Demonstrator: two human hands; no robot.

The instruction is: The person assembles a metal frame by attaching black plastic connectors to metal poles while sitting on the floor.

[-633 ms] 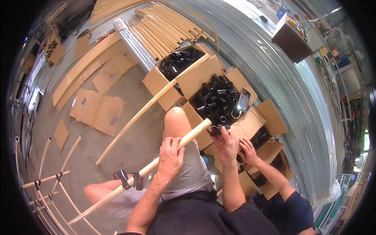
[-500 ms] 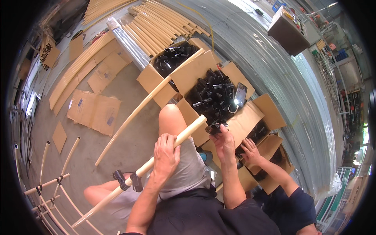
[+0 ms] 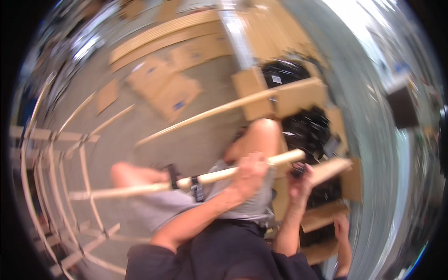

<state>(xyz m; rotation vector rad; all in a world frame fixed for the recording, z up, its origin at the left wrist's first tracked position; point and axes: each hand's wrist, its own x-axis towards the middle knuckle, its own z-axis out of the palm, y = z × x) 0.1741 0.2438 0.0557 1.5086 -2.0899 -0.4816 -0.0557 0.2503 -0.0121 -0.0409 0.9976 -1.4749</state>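
l grip [image 3: 250, 176] rnd pipe [image 3: 215, 177], r grip [image 3: 300, 184] w/ blk fitting [image 3: 297, 170]

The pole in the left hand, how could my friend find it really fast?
Find the grey shorts below the middle of the view. One long, pale yellow pole slants across them, with the left hand gripping it. Unlike the similar pole reaching over the boxes, it carries two black fittings.

Left hand [image 3: 252, 175] grips a pale pole [image 3: 219, 176] across grey shorts [image 3: 247, 207]; two black clips [image 3: 198, 190] sit on it. Right hand [image 3: 301, 185] holds a black fitting [image 3: 297, 171] near the pole's end; blur obscures contact. Open cardboard boxes [image 3: 302, 97] contain black parts [image 3: 305, 128].
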